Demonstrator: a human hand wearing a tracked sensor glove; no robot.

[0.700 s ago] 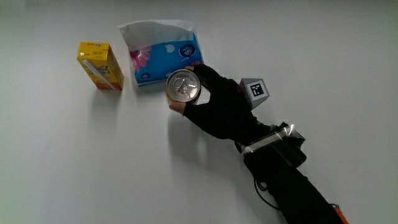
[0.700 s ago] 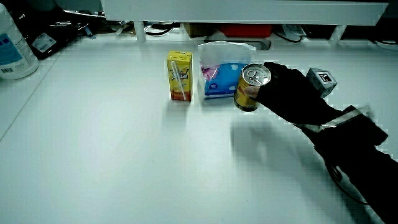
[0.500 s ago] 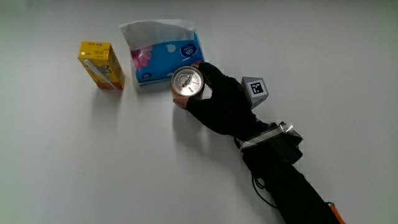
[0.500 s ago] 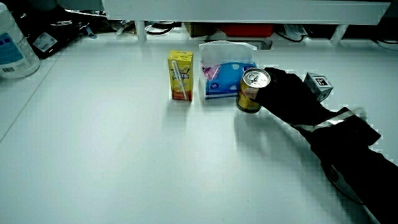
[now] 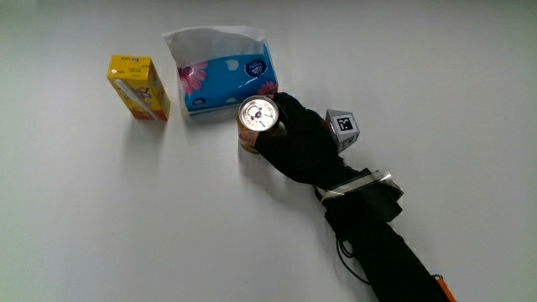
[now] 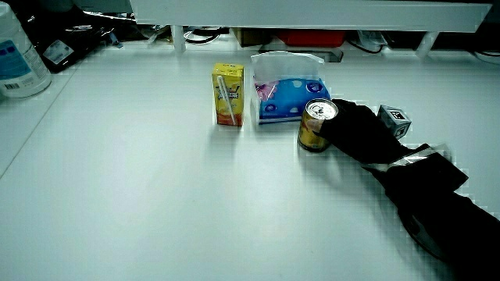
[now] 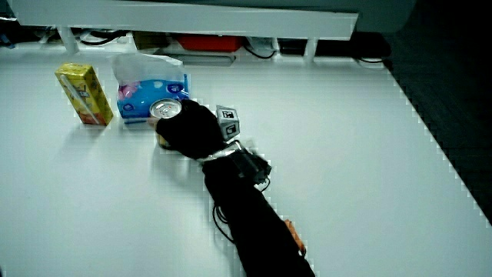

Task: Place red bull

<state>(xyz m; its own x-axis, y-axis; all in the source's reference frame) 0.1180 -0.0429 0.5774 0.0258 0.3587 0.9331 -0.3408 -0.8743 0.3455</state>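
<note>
While the main view shows only the can's (image 5: 257, 115) silver lid, a side view shows its gold wall (image 6: 313, 134) standing on the surface (image 6: 156, 203), just beside the tissue pack (image 5: 220, 74), the hand's (image 5: 295, 143) grip closed around it.

**How my cameras sit**

My main view looks straight down, close on the worktop (image 5: 84, 218). In both side views I look forward and down across it toward the low partition (image 6: 312, 12), set wider. All three share the juice carton (image 5: 138, 87), tissue pack (image 5: 222, 74) and can (image 5: 257, 117).
</note>
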